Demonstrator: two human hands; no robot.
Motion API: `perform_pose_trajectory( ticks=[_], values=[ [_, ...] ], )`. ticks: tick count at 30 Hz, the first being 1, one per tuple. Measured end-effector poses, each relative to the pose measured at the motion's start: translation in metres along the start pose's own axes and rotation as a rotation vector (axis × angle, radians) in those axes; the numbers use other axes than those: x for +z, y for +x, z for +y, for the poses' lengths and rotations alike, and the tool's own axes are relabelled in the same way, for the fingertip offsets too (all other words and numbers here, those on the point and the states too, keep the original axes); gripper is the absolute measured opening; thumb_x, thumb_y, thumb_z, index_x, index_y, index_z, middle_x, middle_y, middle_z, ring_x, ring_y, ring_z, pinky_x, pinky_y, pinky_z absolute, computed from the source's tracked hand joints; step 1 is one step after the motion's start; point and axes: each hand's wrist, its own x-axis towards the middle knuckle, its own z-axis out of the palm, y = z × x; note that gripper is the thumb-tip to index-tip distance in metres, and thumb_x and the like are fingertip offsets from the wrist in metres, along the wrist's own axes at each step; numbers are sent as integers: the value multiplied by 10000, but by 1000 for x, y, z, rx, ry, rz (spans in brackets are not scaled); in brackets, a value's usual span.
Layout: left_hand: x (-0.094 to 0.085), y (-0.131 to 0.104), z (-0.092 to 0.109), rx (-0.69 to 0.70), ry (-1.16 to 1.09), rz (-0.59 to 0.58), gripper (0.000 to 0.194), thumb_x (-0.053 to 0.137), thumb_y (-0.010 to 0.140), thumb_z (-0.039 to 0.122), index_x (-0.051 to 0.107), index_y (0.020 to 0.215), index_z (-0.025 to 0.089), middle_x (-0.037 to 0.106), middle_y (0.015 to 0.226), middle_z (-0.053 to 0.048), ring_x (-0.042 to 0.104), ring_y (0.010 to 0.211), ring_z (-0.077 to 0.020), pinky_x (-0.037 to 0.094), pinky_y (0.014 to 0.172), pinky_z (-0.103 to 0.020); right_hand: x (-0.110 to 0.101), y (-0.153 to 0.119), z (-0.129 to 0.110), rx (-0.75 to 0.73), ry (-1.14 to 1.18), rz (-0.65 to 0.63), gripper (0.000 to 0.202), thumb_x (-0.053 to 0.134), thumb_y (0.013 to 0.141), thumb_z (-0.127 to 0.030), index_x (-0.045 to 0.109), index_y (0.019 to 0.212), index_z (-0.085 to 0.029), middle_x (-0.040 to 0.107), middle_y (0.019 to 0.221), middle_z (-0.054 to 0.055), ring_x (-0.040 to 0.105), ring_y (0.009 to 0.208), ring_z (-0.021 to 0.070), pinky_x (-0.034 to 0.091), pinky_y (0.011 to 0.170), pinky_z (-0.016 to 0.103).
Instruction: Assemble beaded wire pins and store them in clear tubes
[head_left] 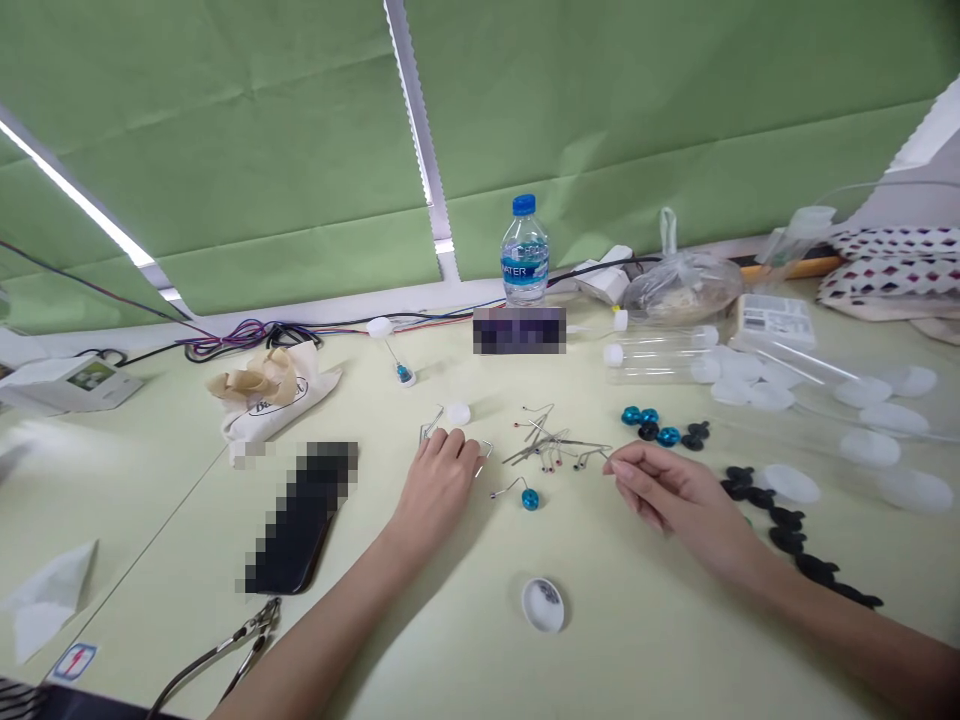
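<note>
My left hand (439, 475) rests low over the table, fingers curled down and closed on a bent metal rod (484, 460) that pokes out beside the fingertips. More rods (430, 428) show past its far side, close to a small white cap (458, 413). With thumb and finger pinched, my right hand (664, 488) grips the end of another bent metal rod (600, 447) at the edge of a loose pile of rods (551, 442). Some of these have small red or dark tips. Between the hands lies a blue round piece (530, 499) with a bent rod attached.
Nearer me is a white cap with tiny dark bits (543, 606). Blue discs (667, 436), black pieces (787, 530), white caps (870, 447) and clear tubes (660, 358) spread rightward. A water bottle (525, 255) stands behind; a phone (300, 530) and cloth pouch (281, 395) lie left.
</note>
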Motion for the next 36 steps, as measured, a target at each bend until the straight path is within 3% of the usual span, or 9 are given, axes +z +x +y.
perform_pose_trajectory(
  ticks=[4,8,12,15,20,22,25,30,36],
  values=[
    [-17,-1,0,-25,-463,27,153,420,901,122,538,858,210,586,862,-22,504,814,-177,427,750,-311,-1,1,3,5,24,-2,264,529,876,-448,569,876,-187,475,577,-47,373,461,79,292,424,209],
    [-24,-2,5,-41,-782,-63,151,487,848,103,580,882,217,612,897,-10,542,764,-140,454,720,-272,-2,3,7,8,37,-11,248,520,887,-432,567,919,-191,502,586,-41,361,456,75,279,421,208],
    [-22,-3,8,-57,-781,-136,230,455,806,50,601,874,214,615,894,-14,550,759,-137,450,680,-260,-2,2,5,-25,-21,-14,230,557,866,-418,597,843,-192,482,583,-40,374,476,80,291,427,208],
    [-28,-6,5,-42,-652,-194,237,447,786,45,616,793,210,619,804,-5,550,727,-144,422,634,-262,0,-4,1,-124,-149,-19,188,596,845,-374,618,782,-197,542,654,-8,473,565,112,365,487,229],
    [-47,-15,-2,119,-588,-558,65,631,743,188,657,685,203,640,692,16,540,605,-125,363,542,-241,9,-17,-5,-400,-392,-199,130,536,887,-257,634,813,-217,617,718,24,563,630,146,424,565,268],
    [-51,-17,3,204,-650,-635,104,713,702,277,653,725,195,623,682,27,526,581,-107,348,520,-219,15,-23,-6,-443,-432,-288,157,494,912,-229,642,860,-223,611,710,21,570,591,131,435,553,254],
    [-49,-19,19,232,-660,-596,279,766,647,372,610,800,198,602,697,43,524,600,-108,328,504,-208,23,-29,-5,-424,-448,-385,203,438,944,-244,634,892,-231,584,724,11,553,508,94,442,499,218],
    [-41,-26,38,231,-517,-468,474,811,583,389,546,942,229,635,880,36,573,707,-155,343,543,-235,26,-31,1,-432,-551,-401,205,422,955,-256,607,874,-225,565,747,-3,565,528,88,443,512,208],
    [-33,-31,42,384,-537,-412,191,670,773,295,566,920,234,641,952,13,583,853,-176,425,705,-259,26,-30,1,-599,-793,-383,185,446,947,-249,599,847,-219,595,699,-7,584,604,130,398,547,255]
  ],
)
